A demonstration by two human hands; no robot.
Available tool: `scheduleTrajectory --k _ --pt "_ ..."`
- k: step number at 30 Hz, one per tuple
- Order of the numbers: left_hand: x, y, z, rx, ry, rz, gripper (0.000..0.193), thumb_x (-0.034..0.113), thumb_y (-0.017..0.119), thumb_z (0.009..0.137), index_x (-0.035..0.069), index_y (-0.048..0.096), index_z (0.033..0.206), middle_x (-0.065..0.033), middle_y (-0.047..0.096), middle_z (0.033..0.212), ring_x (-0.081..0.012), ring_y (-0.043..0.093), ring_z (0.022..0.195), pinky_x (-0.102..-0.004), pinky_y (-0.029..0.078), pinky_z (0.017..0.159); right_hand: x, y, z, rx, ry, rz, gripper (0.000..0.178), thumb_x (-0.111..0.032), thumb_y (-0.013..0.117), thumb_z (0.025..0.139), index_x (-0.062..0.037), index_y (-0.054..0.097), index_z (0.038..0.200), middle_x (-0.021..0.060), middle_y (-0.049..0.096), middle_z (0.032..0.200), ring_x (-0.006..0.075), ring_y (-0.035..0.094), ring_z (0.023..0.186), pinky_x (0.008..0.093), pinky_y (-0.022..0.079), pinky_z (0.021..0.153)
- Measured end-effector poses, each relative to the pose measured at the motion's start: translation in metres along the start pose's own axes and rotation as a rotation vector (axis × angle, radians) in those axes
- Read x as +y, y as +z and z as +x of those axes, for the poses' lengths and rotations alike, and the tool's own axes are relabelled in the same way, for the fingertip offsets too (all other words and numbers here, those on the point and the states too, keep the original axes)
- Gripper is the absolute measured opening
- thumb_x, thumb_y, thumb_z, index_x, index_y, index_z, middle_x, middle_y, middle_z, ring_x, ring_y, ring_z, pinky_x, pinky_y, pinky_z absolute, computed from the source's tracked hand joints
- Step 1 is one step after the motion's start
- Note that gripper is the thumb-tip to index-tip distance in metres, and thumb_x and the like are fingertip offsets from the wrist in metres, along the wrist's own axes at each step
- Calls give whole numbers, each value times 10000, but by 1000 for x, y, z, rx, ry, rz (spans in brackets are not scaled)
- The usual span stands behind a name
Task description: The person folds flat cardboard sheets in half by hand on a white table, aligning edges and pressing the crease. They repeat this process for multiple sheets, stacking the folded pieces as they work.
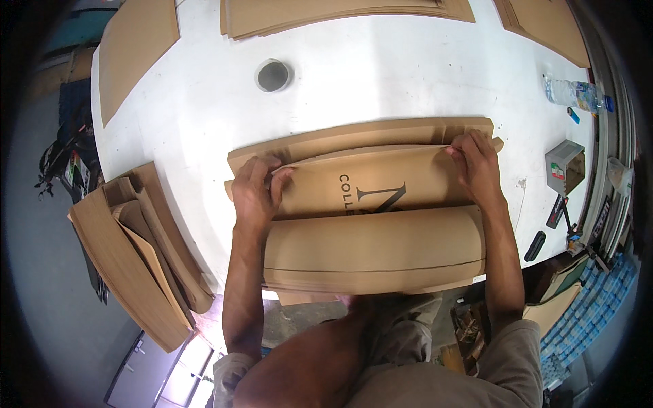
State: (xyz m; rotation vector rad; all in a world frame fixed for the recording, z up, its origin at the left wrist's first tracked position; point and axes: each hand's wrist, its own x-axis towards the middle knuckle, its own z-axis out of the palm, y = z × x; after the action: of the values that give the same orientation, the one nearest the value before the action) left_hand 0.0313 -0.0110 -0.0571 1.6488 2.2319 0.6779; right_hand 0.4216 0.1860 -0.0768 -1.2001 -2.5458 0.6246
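Note:
A brown cardboard sheet point(374, 241) with dark printing lies before me at the near edge of the white table. Its near part bulges up in a curve, and a long narrow flap point(367, 155) stands partly raised along its far side. My left hand point(255, 190) is closed on the left end of this flap, thumb on the near side. At the right end, my right hand point(474, 163) pinches the same flap. Beyond it lies a further folded strip of cardboard point(367, 134). The undersides of the fingers are hidden.
Flat cardboard stacks point(340, 19) lie at the table's far side. Folded cardboard pieces point(136, 251) lean over the left edge. A round hole point(273, 75) is in the tabletop. On the right are a plastic bottle point(575, 93), a grey box point(564, 166) and a black object point(535, 246).

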Motion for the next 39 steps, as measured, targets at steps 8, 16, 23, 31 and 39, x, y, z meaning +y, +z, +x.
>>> scheduleTrajectory --k 8,16,23,31,39 --pt "-16 6 47 -99 113 163 249 247 885 889 46 747 933 -121 722 865 -329 651 707 -418 532 677 -13 2 47 -87 115 -72 245 -122 843 920 -9 655 1027 167 735 1000 351 729 866 431 519 814" --pt "-11 11 44 -200 9 50 287 255 867 898 43 684 958 -122 660 874 -340 655 874 -465 533 777 -8 0 47 -82 65 -50 258 -173 869 888 -11 693 986 140 681 918 334 660 844 459 540 782" --pt "16 38 55 -169 192 -18 240 239 816 951 43 691 890 -109 636 834 -337 646 841 -476 533 763 -21 20 54 -149 -110 88 206 -252 767 984 -67 678 961 106 659 934 353 633 922 469 485 849" --pt "5 49 51 -50 185 28 390 390 860 903 67 658 819 -109 648 787 -321 647 738 -445 526 681 -26 41 47 -24 -69 -95 291 -323 798 961 -63 668 941 123 671 912 359 655 876 489 497 800" --pt "-35 18 38 -14 -35 121 489 489 930 789 74 672 823 -72 670 748 -273 638 636 -408 531 622 -5 10 46 -24 191 -42 418 -396 872 883 -46 643 874 115 697 849 349 672 821 488 532 759"
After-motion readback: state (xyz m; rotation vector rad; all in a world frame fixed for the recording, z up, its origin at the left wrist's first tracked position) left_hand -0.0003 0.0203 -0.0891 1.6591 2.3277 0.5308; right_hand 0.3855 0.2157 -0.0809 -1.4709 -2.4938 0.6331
